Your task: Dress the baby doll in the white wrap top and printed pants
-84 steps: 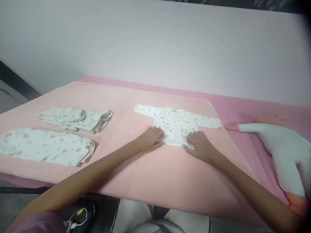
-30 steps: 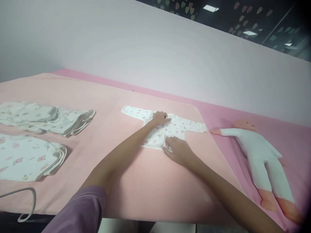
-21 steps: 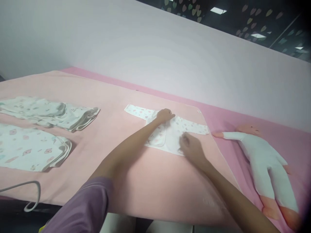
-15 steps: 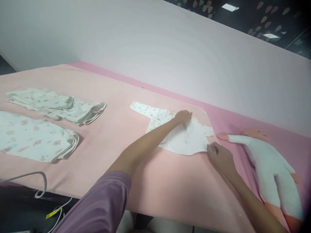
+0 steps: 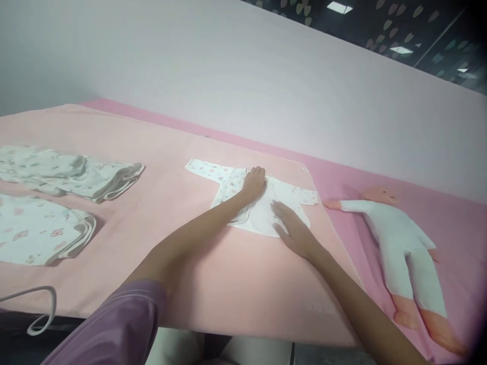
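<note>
A small white baby shirt (image 5: 262,214) with printed flaps and sleeves lies spread on the pink table cover. At its neckline, my left hand (image 5: 254,183) has its fingers bent down and closed on the cloth; the fingertips are hidden. My right hand (image 5: 292,228) lies open over the lower right part of the shirt, fingers stretched out, touching the white cloth. The shirt's left sleeve points out to the far left, and its right sleeve reaches toward the table's right side.
Two stacks of folded printed baby clothes, a rear stack (image 5: 95,175) and a front stack (image 5: 41,228), lie at the left. A baby doll in white (image 5: 395,233) lies on darker pink cloth at the right. A white cable (image 5: 53,299) curls by the front edge. Behind stands a pale wall (image 5: 228,76).
My right hand has let go of the shirt's lower right edge and moved left onto the cloth, opening out. The lifted front panel now lies flatter. The view has shifted slightly right.
</note>
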Demonstrator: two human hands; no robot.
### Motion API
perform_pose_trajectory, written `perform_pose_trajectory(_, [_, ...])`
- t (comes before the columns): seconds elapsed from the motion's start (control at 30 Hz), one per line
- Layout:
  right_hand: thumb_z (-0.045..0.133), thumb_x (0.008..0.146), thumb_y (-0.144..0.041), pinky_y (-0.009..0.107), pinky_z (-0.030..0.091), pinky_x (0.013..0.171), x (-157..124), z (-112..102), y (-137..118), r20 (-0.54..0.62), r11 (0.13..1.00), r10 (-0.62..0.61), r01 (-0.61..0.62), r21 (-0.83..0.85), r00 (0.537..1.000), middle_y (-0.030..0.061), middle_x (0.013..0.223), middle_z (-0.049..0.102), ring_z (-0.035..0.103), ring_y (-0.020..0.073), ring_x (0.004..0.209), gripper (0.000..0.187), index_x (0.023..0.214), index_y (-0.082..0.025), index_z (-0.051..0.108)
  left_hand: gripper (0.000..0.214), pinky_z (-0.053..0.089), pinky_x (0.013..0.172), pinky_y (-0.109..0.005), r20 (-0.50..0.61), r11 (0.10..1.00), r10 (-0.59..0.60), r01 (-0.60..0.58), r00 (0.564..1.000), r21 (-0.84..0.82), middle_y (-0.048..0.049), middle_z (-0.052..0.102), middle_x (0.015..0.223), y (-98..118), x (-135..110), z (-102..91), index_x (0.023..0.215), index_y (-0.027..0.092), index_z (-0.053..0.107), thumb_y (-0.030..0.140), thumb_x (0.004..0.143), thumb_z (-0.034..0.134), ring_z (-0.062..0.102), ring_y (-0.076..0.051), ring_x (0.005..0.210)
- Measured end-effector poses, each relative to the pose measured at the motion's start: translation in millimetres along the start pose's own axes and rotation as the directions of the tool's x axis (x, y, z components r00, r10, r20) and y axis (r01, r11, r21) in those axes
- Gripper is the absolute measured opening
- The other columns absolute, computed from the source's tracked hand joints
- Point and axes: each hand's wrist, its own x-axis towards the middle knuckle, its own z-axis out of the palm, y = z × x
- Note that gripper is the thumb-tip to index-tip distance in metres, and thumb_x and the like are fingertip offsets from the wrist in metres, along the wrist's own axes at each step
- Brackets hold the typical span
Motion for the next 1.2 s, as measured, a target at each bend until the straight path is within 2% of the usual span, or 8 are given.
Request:
perform_pose_trajectory(0.13, [0.028, 0.118, -0.05, 0.061, 0.019, 0.14, -4.0, 6.8, 8.6, 0.13, 0.999, -0.026, 0.023, 0.026, 0.991, -0.0029, 0.184, 0.018, 0.016, 0.0273, 0.171, 0.061, 0.177, -0.04, 0.018, 0.033, 0.038, 0.115, -0.051, 0.032, 1.0, -0.007, 0.007, 0.999, 0.015, -0.0179, 0.062, 0.139, -9.0, 14.0, 4.9, 0.128, 0.019, 0.064, 0.024, 0.1, 0.048, 0.05, -0.035, 0.134])
perform_pose_trajectory(0.5, [0.026, 0.118, -0.043, 0.062, 0.018, 0.14, -6.5, 7.3, 7.5, 0.124, 0.996, -0.087, 0.082, 0.044, 0.989, -0.0045, 0.184, 0.019, 0.015, 0.0272, 0.171, 0.06, 0.177, -0.041, 0.017, 0.039, 0.036, 0.114, -0.054, 0.03, 0.999, 0.043, -0.044, 0.999, 0.024, -0.017, 0.061, 0.141, -13.1, 26.8, 7.7, 0.134, 0.024, 0.065, 0.034, 0.105, 0.042, 0.05, -0.035, 0.132])
perform_pose_trajectory(0.6, [0.031, 0.117, -0.043, 0.061, 0.029, 0.136, -8.8, 8.2, 5.2, 0.037, 0.994, -0.095, 0.093, 0.051, 0.995, -0.0001, 0.179, 0.034, 0.03, 0.0288, 0.167, 0.056, 0.173, -0.04, 0.032, 0.038, 0.035, 0.117, -0.053, 0.077, 0.995, 0.052, -0.058, 0.996, 0.078, -0.0144, 0.058, 0.149, -12.9, 24.2, -4.1, 0.132, 0.027, 0.07, 0.035, 0.106, 0.043, 0.048, -0.034, 0.138])
perform_pose_trajectory(0.7, [0.039, 0.115, -0.044, 0.055, 0.051, 0.116, -9.3, 9.2, -8.4, -0.156, 0.991, -0.06, 0.077, 0.107, 0.986, 0.0083, 0.15, 0.067, 0.063, 0.0307, 0.138, 0.042, 0.152, -0.035, 0.059, 0.034, 0.037, 0.118, -0.053, 0.105, 0.991, 0.029, -0.042, 0.994, 0.126, -0.0121, 0.056, 0.154, -15.4, 18.8, -26.2, 0.125, 0.029, 0.075, 0.042, 0.104, 0.051, 0.048, -0.034, 0.143])
perform_pose_trajectory(0.83, [0.045, 0.113, -0.046, 0.045, 0.056, 0.091, 7.0, 14.3, -44.7, -0.218, 0.982, 0.034, 0.008, 0.189, 0.975, 0.0075, 0.11, 0.076, 0.069, 0.0258, 0.094, 0.028, 0.114, -0.028, 0.066, 0.049, 0.046, 0.112, -0.053, 0.147, 0.977, -0.123, 0.094, 0.981, 0.191, -0.0196, 0.066, 0.139, -21.7, 9.1, -56.2, 0.131, 0.022, 0.071, 0.056, 0.098, 0.058, 0.058, -0.037, 0.135])
perform_pose_trajectory(1.03, [0.049, 0.109, -0.058, 0.039, 0.048, 0.076, 67.2, 29.7, -85.6, -0.067, 0.947, 0.323, -0.322, 0.017, 0.944, 0.0078, 0.087, 0.072, 0.066, 0.0266, 0.084, 0.044, 0.083, -0.024, 0.057, 0.053, 0.056, 0.102, -0.045, 0.352, 0.953, -0.268, 0.192, 0.897, 0.236, -0.0178, 0.079, 0.121, -21.0, 6.9, -74.3, 0.122, 0.023, 0.075, 0.058, 0.082, 0.073, 0.072, -0.037, 0.122])
perform_pose_trajectory(1.13, [0.063, 0.102, -0.051, 0.033, 0.04, 0.065, 93.5, 34.4, -91.1, 0.068, 0.889, 0.438, -0.443, 0.115, 0.897, 0.0044, 0.081, 0.071, 0.064, 0.0229, 0.076, 0.039, 0.075, -0.024, 0.056, 0.05, 0.057, 0.103, -0.043, 0.406, 0.951, -0.277, 0.189, 0.871, 0.243, -0.0179, 0.079, 0.123, -17.2, 8.4, -79.2, 0.123, 0.021, 0.076, 0.049, 0.082, 0.073, 0.074, -0.036, 0.122])
perform_pose_trajectory(1.2, [0.066, 0.098, -0.043, 0.031, 0.04, 0.065, 107.4, 37.3, -95.2, 0.075, 0.863, 0.429, -0.433, 0.261, 0.9, 0.0005, 0.075, 0.067, 0.062, 0.0202, 0.073, 0.034, 0.073, -0.024, 0.055, 0.046, 0.057, 0.101, -0.042, 0.44, 0.952, -0.279, 0.185, 0.853, 0.243, -0.0199, 0.08, 0.121, -19.3, 8.4, -85.1, 0.119, 0.016, 0.078, 0.046, 0.086, 0.069, 0.075, -0.035, 0.118])
